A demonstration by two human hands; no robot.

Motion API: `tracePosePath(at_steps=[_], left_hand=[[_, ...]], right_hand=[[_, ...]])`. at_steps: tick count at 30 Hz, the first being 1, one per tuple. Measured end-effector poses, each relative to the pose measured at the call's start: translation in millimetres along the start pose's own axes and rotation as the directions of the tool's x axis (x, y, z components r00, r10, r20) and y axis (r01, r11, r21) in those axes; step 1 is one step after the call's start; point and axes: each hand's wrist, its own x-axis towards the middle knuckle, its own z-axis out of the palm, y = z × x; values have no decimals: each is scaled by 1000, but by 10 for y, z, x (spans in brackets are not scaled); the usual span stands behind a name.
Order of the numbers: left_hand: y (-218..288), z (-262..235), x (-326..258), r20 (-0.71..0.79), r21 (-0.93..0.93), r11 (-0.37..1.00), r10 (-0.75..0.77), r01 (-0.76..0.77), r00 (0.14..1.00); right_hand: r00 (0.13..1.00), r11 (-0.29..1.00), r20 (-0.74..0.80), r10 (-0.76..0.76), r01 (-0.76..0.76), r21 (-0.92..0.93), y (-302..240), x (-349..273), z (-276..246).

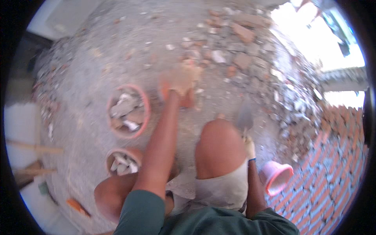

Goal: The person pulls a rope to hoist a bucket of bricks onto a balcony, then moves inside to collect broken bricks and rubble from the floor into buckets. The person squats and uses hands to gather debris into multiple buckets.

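Note:
My left hand (181,79), in a pale glove, reaches forward over an orange-red container (188,100). Motion blur smears its fingers, so whether it grips anything cannot be told, and the hand hides much of the container. Beside my right knee, my gloved right hand (249,149) is closed round the handle of a trowel (245,116). The grey blade points forward, close to the ground. To the left of my left forearm stands a pink-rimmed bucket (148,111) filled with broken rubble. Nearer my left knee is a smaller bucket (135,151) of whitish chunks.
A rubble heap (244,58) of brick pieces and grey chunks spreads from ahead toward the right. A pink bucket (270,174) lies tipped at my right, beside a brick surface (321,180). Wooden strips (37,148) and an orange object (77,206) are at the left.

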Motion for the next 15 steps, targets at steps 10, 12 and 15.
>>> tracePosePath(at_steps=[10, 12, 15], left_hand=[[-11, 224, 200, -63, -21, 961, 273, -275, 960], [-85, 290, 174, -142, -204, 953, 198, -225, 970], [-141, 79, 19, -17, -414, 908, 63, -65, 998]], right_hand=[[896, 816, 41, 443, -422, 395, -5, 299, -133], [915, 855, 90, 394, -400, 329, -26, 299, -143], [860, 728, 271, 433, -510, 458, -527, 51, -445]])
